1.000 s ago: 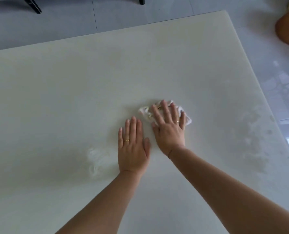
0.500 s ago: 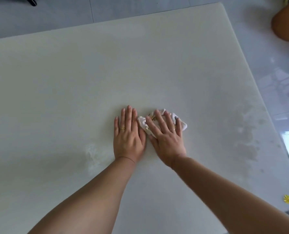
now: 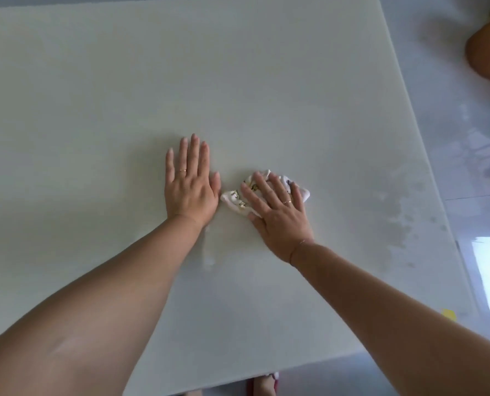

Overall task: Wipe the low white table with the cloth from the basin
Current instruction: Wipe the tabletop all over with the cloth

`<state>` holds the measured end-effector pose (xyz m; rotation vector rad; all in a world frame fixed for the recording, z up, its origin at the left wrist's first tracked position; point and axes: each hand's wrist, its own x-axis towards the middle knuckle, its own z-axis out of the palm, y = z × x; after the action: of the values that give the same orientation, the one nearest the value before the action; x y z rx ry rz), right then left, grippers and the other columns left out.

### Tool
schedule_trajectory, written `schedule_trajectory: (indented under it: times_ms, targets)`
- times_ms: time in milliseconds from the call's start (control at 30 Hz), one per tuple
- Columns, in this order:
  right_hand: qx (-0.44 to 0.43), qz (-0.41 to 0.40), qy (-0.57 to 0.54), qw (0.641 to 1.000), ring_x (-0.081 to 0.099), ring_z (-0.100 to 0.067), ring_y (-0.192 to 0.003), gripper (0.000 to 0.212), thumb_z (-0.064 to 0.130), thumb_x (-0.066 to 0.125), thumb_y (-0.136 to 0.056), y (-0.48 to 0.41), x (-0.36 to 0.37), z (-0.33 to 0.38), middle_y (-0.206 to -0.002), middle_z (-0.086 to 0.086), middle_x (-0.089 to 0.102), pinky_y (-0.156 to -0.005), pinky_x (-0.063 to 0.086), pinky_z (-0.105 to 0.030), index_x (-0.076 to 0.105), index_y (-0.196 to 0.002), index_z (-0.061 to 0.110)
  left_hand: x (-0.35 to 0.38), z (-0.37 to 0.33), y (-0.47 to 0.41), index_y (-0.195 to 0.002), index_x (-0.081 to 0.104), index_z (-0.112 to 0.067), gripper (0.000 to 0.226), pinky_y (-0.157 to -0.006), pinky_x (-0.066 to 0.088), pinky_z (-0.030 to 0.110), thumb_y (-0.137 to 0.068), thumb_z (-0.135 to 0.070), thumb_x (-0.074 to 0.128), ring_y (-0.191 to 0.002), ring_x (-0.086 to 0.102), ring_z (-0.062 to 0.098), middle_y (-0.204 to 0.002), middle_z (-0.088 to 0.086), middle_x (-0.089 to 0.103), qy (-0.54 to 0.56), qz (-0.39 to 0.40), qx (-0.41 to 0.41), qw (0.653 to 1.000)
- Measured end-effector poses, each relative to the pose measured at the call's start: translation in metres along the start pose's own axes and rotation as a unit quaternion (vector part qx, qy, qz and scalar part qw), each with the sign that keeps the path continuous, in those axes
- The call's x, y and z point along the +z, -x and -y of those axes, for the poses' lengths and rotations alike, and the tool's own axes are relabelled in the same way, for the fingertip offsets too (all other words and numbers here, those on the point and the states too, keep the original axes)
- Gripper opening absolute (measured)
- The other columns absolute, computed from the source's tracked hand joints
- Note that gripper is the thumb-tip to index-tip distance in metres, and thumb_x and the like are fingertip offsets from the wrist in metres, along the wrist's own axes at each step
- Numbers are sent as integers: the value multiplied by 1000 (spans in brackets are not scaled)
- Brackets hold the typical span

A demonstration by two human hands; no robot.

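right hand (image 3: 278,212), fingers flat, drags the cloth (image 3: 233,200) back past the flat, empty left hand (image 3: 191,187); desk (image 3: 238,67) wiping continues.

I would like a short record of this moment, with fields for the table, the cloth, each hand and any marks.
table: white, seen from above
cloth: crumpled, white with small print, lying on the table
right hand: flat on the cloth, fingers straight, pressing it
left hand: flat on the table, beside the cloth
marks: damp patches near the table's right edge
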<state>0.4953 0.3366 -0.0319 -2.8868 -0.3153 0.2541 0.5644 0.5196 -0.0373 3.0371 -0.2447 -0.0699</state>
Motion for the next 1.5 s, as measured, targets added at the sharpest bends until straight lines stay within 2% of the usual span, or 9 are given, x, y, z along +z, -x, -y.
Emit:
schedule_trajectory:
  times_ms: [133, 233, 467, 667, 800, 933, 1167, 1400, 1500]
  targets:
    - [185, -22, -19, 982, 1, -21, -147, 52, 38, 36, -99, 8, -16, -62, -160, 4, 8, -116, -3, -46, 19, -148, 38, -9, -2, 22, -150, 16, -5, 64, -117, -9, 41, -98, -32, 40, -148, 5, 27, -159, 12, 10, -10, -28, -29, 999]
    - [323, -49, -86, 941, -4, -22, -146, 52, 40, 33, -98, 12, -8, -25, -160, 5, 3, -115, -7, -52, 17, -148, 40, -7, -12, 77, -148, 25, -2, 60, -118, 7, 43, -97, -31, 36, -146, 16, 29, -157, 14, 20, 38, -39, -95, 994]
    - [-36, 8, 13, 999, 16, -28, -145, 50, 43, 32, -97, 64, 11, 18, -157, 1, 22, -116, 7, -53, 29, -146, 34, 16, -17, 136, -146, 31, -2, 59, -117, 14, 44, -94, -30, 32, -144, 23, 29, -155, 13, 27, 83, -28, -104, 991]
    - [335, -67, -69, 937, 3, -23, -147, 52, 41, 38, -97, 66, 5, -5, -160, 1, 10, -116, -2, -47, 24, -147, 37, 15, -18, 136, -147, 30, -3, 59, -118, 11, 43, -94, -30, 29, -145, 20, 28, -156, 12, 26, 103, -23, -109, 988]
    - [175, -34, -39, 983, 12, -29, -145, 54, 40, 34, -92, 82, 33, 99, -158, -2, 19, -113, -2, -50, 29, -146, 35, 13, -16, 134, -145, 33, -2, 58, -118, 12, 42, -93, -26, 23, -144, 22, 29, -155, 13, 28, 123, -27, -107, 986]
    - [12, 4, -9, 1000, 23, -27, -143, 50, 45, 30, -95, 93, 24, 62, -155, 1, 27, -115, 11, -48, 33, -144, 35, 8, -16, 136, -142, 37, 2, 55, -119, 13, 42, -94, -20, 23, -143, 25, 32, -152, 16, 31, 158, -53, -100, 981]
    - [335, -47, -68, 939, -2, -23, -147, 52, 41, 35, -98, 89, 17, 29, -160, 2, 5, -115, -8, -48, 20, -147, 39, -2, 3, 145, -142, 37, 3, 51, -118, 8, 42, -95, -17, 27, -143, 24, 34, -152, 19, 30, 194, -106, -113, 969]
    - [9, 14, 22, 1000, 26, -30, -141, 52, 43, 34, -92, 137, 38, 115, -153, 0, 32, -113, 16, -57, 34, -143, 37, 7, 12, 179, -145, 33, -1, 57, -117, 14, 48, -92, -22, 27, -143, 23, 32, -154, 16, 27, 102, -17, -85, 991]
    - [53, -7, 27, 998, 29, -30, -140, 50, 40, 39, -92, 145, 28, 54, -152, -2, 34, -113, 17, -55, 40, -141, 33, 10, 12, 179, -145, 33, -2, 56, -117, 15, 47, -91, -19, 33, -143, 25, 31, -154, 15, 29, 98, -21, -92, 991]
